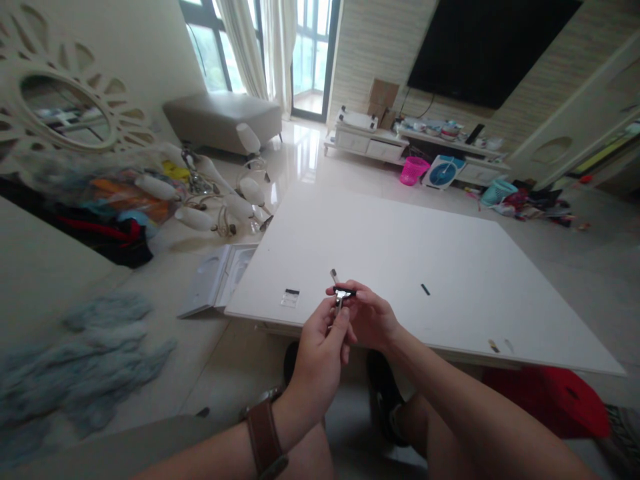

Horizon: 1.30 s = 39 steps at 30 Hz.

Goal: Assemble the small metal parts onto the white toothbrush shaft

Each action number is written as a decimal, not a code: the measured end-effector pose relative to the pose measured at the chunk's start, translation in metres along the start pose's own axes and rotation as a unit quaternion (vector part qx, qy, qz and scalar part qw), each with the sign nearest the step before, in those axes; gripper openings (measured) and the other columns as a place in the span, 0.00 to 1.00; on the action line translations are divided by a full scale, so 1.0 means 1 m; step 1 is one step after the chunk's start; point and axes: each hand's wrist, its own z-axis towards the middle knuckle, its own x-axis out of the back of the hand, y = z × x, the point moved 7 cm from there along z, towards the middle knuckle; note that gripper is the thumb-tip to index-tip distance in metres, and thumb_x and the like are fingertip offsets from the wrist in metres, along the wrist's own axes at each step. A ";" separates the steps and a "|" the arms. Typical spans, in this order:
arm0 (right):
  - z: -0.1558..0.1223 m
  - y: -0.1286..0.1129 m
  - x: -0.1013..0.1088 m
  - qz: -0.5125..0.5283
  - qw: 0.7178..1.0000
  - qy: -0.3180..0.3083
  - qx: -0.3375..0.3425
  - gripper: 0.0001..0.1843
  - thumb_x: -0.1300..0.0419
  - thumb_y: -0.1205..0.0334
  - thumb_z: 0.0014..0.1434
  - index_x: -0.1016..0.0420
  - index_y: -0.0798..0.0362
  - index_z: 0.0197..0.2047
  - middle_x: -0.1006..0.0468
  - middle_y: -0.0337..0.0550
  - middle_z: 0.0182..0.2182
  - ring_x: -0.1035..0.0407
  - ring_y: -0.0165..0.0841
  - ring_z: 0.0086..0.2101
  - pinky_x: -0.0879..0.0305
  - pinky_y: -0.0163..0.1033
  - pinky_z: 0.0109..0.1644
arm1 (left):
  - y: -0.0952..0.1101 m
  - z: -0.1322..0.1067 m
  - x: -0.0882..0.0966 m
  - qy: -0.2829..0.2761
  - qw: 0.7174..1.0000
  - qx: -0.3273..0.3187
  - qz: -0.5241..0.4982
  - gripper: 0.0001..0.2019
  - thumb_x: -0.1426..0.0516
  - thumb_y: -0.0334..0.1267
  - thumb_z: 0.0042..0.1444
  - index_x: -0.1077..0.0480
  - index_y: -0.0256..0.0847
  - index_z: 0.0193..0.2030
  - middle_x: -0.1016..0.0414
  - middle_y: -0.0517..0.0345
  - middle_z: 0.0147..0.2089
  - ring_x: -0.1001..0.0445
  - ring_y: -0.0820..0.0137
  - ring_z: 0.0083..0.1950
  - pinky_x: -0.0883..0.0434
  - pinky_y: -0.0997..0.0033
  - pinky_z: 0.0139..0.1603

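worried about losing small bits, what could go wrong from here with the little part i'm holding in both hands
The small metal part is pinched only by fingertips of the left hand and right hand near the front edge of the white board; a slip could drop it to the floor. The black piece and clear packet lie loose on the board and might get knocked off.

Smooth matt white board (400, 253), glossy floor (310, 153)
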 end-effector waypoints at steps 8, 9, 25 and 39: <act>0.000 -0.001 -0.001 0.000 1.000 0.004 0.001 0.11 0.34 0.59 0.51 0.19 0.51 0.38 0.17 0.42 0.42 0.26 0.31 0.28 0.29 0.36 0.30 | 0.003 -0.001 -0.001 -0.003 1.000 -0.001 0.011 0.14 0.43 0.50 0.62 0.32 0.40 0.39 0.36 0.68 0.23 0.44 0.82 0.16 0.48 0.82 0.16; 0.000 0.000 -0.001 0.000 1.000 0.003 0.000 0.11 0.34 0.59 0.51 0.19 0.51 0.39 0.17 0.42 0.43 0.26 0.31 0.28 0.29 0.36 0.29 | 0.003 -0.001 -0.001 -0.003 1.000 0.000 0.013 0.15 0.43 0.51 0.62 0.32 0.40 0.39 0.36 0.68 0.23 0.44 0.82 0.16 0.48 0.82 0.16; -0.001 0.002 -0.001 -0.018 1.000 -0.022 0.006 0.11 0.38 0.58 0.55 0.24 0.51 0.42 0.18 0.43 0.47 0.27 0.30 0.27 0.31 0.33 0.24 | 0.002 -0.002 0.000 -0.010 1.000 -0.007 0.020 0.14 0.44 0.50 0.62 0.31 0.39 0.38 0.37 0.68 0.23 0.45 0.82 0.16 0.49 0.81 0.16; -0.004 0.003 -0.003 -0.006 0.999 -0.040 -0.015 0.12 0.40 0.57 0.54 0.25 0.50 0.41 0.18 0.41 0.47 0.27 0.30 0.25 0.32 0.32 0.19 | 0.001 -0.005 -0.003 -0.018 0.999 -0.012 0.030 0.15 0.43 0.51 0.62 0.34 0.41 0.35 0.37 0.68 0.23 0.44 0.82 0.17 0.47 0.80 0.17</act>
